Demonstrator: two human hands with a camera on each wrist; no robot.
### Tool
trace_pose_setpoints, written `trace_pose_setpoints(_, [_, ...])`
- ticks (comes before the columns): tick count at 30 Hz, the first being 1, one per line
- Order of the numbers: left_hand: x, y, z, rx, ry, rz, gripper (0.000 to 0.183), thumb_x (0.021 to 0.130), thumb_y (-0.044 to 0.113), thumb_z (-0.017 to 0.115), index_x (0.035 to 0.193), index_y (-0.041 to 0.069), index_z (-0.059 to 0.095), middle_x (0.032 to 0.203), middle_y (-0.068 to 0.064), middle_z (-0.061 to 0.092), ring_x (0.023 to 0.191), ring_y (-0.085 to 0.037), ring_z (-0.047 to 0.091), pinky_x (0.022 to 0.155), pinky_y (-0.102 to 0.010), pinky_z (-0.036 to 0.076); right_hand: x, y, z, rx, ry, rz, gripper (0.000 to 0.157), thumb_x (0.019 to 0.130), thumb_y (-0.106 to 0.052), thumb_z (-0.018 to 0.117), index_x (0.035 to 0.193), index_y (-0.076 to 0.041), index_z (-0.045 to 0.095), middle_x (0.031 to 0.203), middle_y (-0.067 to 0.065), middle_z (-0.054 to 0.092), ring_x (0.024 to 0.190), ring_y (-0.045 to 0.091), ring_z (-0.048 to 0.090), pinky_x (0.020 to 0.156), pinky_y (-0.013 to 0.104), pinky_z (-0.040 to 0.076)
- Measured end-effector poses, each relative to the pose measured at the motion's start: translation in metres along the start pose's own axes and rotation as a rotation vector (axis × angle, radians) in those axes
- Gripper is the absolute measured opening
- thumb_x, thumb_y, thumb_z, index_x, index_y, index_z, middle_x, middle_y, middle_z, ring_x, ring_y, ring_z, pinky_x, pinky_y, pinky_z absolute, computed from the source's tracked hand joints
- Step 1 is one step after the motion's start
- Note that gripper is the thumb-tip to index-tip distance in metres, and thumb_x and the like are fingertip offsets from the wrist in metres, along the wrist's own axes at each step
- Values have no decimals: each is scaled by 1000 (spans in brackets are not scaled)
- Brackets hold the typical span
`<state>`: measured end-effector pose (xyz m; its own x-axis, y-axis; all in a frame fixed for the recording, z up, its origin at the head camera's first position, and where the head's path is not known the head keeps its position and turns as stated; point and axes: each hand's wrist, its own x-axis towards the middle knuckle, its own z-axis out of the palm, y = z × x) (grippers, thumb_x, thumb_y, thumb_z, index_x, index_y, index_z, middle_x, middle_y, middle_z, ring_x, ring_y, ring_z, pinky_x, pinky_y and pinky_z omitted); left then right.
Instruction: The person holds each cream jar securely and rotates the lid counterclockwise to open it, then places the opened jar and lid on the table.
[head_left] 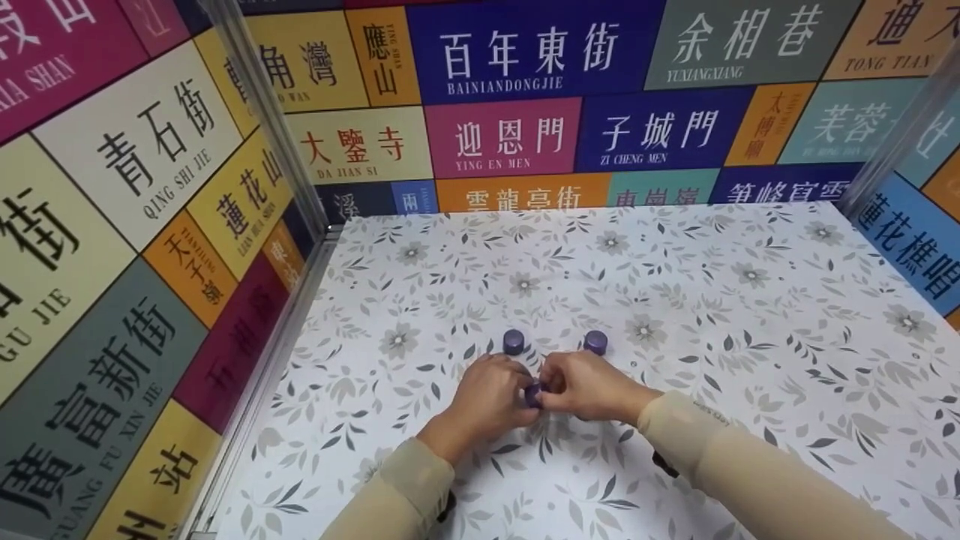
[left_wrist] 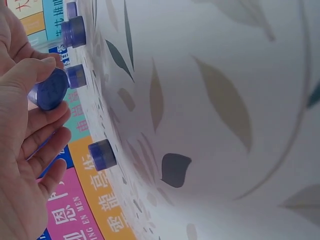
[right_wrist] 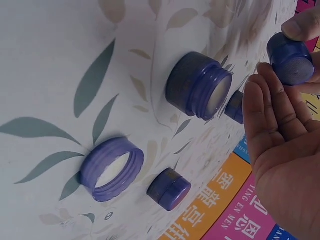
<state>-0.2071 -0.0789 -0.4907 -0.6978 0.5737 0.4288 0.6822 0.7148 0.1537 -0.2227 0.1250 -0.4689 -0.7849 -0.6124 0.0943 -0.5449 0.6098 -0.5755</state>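
Between both hands is a small purple jar [head_left: 533, 395] with a round, flat end [left_wrist: 52, 90]. My left hand [head_left: 491, 390] pinches it between thumb and forefinger, its other fingers loosely bent. From the other side my right hand [head_left: 592, 386] grips the same jar with thumb and fingertips. Near the right hand, a purple jar [right_wrist: 200, 85] stands without a lid, its threaded neck and pale inside showing. Beside it lies a purple screw lid [right_wrist: 112, 167], its ridged inside showing. In the head view the hands hide these two.
Two more closed purple jars, one on the left [head_left: 514, 342] and one on the right [head_left: 596, 343], stand just beyond the hands. A white leaf-patterned cloth [head_left: 720, 322] covers the table. Panels with coloured street names [head_left: 502, 139] rise at the back and both sides.
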Motion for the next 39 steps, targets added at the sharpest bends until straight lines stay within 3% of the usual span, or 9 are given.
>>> trace_pose_setpoints(18, [6, 0, 1, -31, 6, 31, 29, 73, 45, 81, 71, 16, 74, 76, 9, 69, 73, -12, 59, 73, -30, 47, -3, 6, -9, 143, -68, 18, 14, 84, -25, 79, 90, -21, 67, 77, -13, 67, 70, 7, 65, 66, 28, 54])
trace_pose_setpoints(24, [7, -1, 0, -93, 2, 28, 26, 73, 42, 81, 70, 17, 73, 74, 11, 68, 67, -9, 56, 73, -27, 45, -3, 6, -11, 131, -70, -10, 15, 83, -23, 79, 91, -20, 67, 77, -14, 67, 70, 7, 64, 66, 27, 53])
trace_pose_setpoints(27, [5, -1, 0, -109, 3, 6, 25, 72, 41, 82, 75, 17, 77, 79, 11, 70, 74, -9, 59, 75, -26, 47, -1, 5, -13, 112, -74, -32, 17, 81, -21, 80, 94, -20, 68, 80, -14, 67, 73, 7, 64, 68, 28, 53])
trace_pose_setpoints(34, [4, -2, -2, -31, -7, -11, 32, 71, 49, 82, 82, 19, 78, 85, 11, 71, 80, -11, 60, 78, -30, 47, 1, 6, -15, 118, -95, -48, 22, 79, -16, 79, 98, -18, 67, 87, -9, 69, 83, 16, 67, 77, 35, 53])
trace_pose_setpoints(39, [4, -4, -2, 9, -8, 0, 31, 72, 48, 81, 81, 19, 77, 83, 11, 70, 79, -12, 60, 76, -32, 48, 0, 6, -14, 126, -80, -32, 21, 86, -21, 75, 104, -17, 66, 90, -11, 70, 86, 15, 67, 81, 40, 53])
